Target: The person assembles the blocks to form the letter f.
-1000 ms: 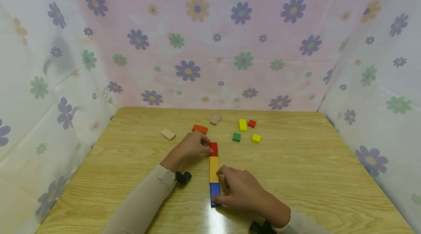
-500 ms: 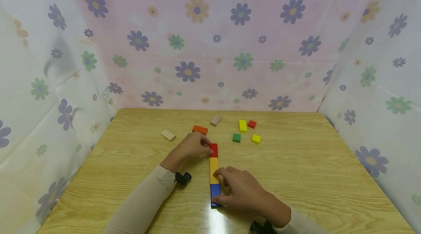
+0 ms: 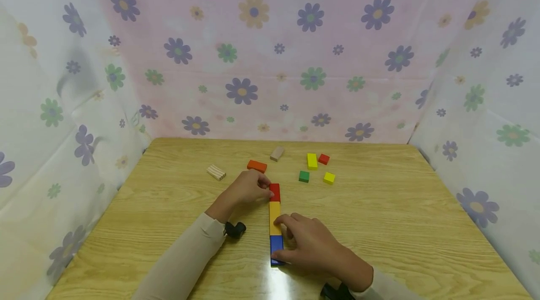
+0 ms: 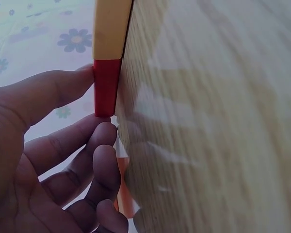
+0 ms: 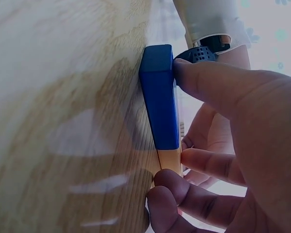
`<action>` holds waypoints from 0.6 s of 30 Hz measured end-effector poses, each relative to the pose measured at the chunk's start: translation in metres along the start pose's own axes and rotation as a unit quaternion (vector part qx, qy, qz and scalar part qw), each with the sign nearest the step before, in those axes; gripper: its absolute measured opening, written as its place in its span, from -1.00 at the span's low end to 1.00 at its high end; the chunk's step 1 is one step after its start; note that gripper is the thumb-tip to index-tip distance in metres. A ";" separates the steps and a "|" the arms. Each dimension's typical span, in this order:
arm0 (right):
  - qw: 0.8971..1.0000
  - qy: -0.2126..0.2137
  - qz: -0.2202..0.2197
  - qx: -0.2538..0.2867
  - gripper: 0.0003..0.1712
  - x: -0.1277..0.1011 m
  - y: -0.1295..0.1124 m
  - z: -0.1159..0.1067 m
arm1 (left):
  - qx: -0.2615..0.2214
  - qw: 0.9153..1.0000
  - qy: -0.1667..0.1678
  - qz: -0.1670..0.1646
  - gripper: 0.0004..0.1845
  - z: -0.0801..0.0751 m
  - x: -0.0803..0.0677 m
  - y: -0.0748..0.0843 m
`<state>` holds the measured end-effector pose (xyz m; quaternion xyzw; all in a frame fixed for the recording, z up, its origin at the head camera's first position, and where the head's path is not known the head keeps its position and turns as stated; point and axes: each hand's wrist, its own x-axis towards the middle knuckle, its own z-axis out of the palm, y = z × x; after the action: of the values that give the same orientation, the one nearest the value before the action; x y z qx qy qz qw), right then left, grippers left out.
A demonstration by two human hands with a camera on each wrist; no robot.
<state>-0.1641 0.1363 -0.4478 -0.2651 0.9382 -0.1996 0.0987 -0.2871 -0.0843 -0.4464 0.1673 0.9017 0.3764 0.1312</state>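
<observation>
Presently both hands sit on one line of three blocks laid end to end on the counter (image 3: 379, 206). Left hand (image 3: 246, 188): fingers curled, thumb and fingertips pinching the red block (image 3: 274, 191) at the far end of the line; the left wrist view shows the thumb (image 4: 48, 94) on one side face and a fingertip against the block's end. Right hand (image 3: 312, 243): thumb pressed on the near end of the blue block (image 3: 276, 247), fingers curled along the side of the line, reaching up beside the yellow block (image 3: 274, 217). The right wrist view shows the thumb (image 5: 208, 80) lying on the blue block's end and curled fingertips meeting the yellow block just past the blue one.

Line order, far to near: red, yellow, blue, each touching the next, running straight away from the person, all lying flat.

Loose blocks beyond the line, toward the back of the counter:
- orange block (image 3: 257, 166), just beyond the left hand
- ridged pale wood block (image 3: 216, 172), further left
- plain wood block (image 3: 276, 153), back centre
- green cube (image 3: 303, 176), right of the line's far end
- long yellow block (image 3: 311, 161) with a small red cube (image 3: 323, 159) just beside it
- small yellow cube (image 3: 329, 178), near the green cube (apart from it)

Both sleeves are light beige; a black wrist device (image 3: 234, 229) shows at the left cuff. Flowered cloth (image 3: 270, 56) hangs on three sides of the counter.
</observation>
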 end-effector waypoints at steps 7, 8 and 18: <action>1.000 0.003 0.001 0.002 -0.23 0.000 0.000 0.000 | -0.013 1.000 -0.002 -0.002 -0.66 0.000 -0.001 0.000; 1.000 0.003 0.001 0.001 -0.23 0.000 0.000 0.000 | -0.014 1.000 -0.002 -0.002 -0.66 0.001 -0.001 -0.001; 1.000 -0.002 0.001 -0.003 -0.22 0.000 -0.001 0.000 | -0.012 1.000 -0.006 0.018 -0.71 0.002 -0.007 -0.005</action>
<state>-0.1637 0.1362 -0.4472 -0.2647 0.9390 -0.1956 0.1002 -0.2809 -0.0888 -0.4506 0.1839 0.8934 0.3883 0.1316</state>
